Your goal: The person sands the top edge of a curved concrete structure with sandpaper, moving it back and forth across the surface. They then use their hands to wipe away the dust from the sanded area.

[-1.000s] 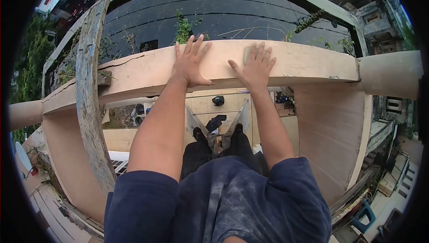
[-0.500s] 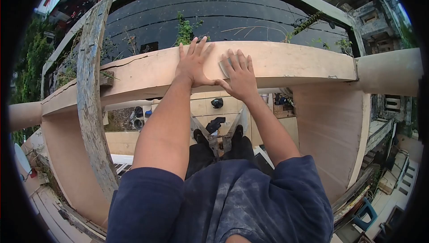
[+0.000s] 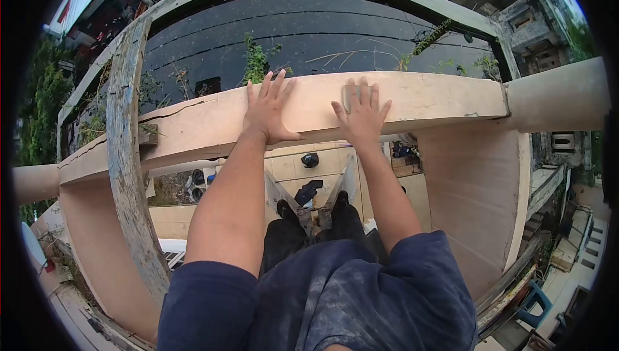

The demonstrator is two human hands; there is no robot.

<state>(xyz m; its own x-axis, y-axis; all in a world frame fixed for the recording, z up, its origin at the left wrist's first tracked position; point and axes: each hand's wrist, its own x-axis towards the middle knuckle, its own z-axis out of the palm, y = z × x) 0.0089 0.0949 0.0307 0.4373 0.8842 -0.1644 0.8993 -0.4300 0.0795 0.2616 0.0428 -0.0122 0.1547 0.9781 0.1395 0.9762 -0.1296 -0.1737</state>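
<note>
My left hand (image 3: pixel 265 115) lies with its fingers spread on the pale, peach-coloured beam (image 3: pixel 445 95), its thumb stretched to the right along the near edge; nothing shows in it. To its right, my right hand (image 3: pixel 363 113) presses a flat grey-green pad (image 3: pixel 347 100) against the beam's top face. The pad sticks out on the left side of its fingers, and the rest of it is hidden under them. A gap separates the two hands. A dark crack runs along the beam's left part.
A weathered wooden plank (image 3: pixel 124 119) crosses the beam at the left. Below, my feet stand on a ladder (image 3: pixel 314 219) above a tiled floor (image 3: pixel 290 160) with dark items on it. Plants (image 3: pixel 256 60) grow behind the beam, before a dark roof surface (image 3: pixel 309 28).
My right hand first moved left with the pad until it met my left thumb, then back right, apart from it. My left hand has stayed on nearly the same spot. The view has shifted slightly.
</note>
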